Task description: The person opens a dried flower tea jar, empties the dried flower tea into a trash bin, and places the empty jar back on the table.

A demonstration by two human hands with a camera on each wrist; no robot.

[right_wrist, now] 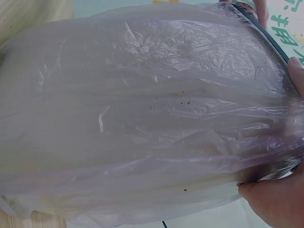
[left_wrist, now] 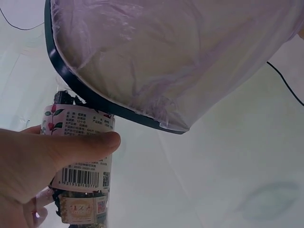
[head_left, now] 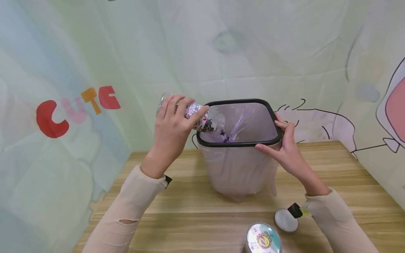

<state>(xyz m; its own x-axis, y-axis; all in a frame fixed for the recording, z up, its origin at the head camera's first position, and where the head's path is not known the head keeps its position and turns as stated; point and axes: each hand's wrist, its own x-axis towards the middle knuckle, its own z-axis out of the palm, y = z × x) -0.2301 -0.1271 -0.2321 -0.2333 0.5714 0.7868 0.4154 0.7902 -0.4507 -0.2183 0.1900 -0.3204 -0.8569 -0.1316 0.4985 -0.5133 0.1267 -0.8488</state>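
Label-wrapped clear jar (left_wrist: 85, 178), with dark pieces (left_wrist: 64, 98) inside, is gripped in the left hand (head_left: 172, 124), tipped over the bag-lined bin (head_left: 240, 170) to that hand's right; its black rim (head_left: 238, 144) is gripped by the right hand (head_left: 289, 149).

The left hand (head_left: 174, 123) holds a clear, labelled jar (left_wrist: 84, 175) of dark pieces (left_wrist: 66, 98) tilted toward four o'clock over the nine-o'clock edge of a plastic-lined, black-rimmed wastebasket (head_left: 242, 168), the right hand (head_left: 287, 147) gripping its three-o'clock side.
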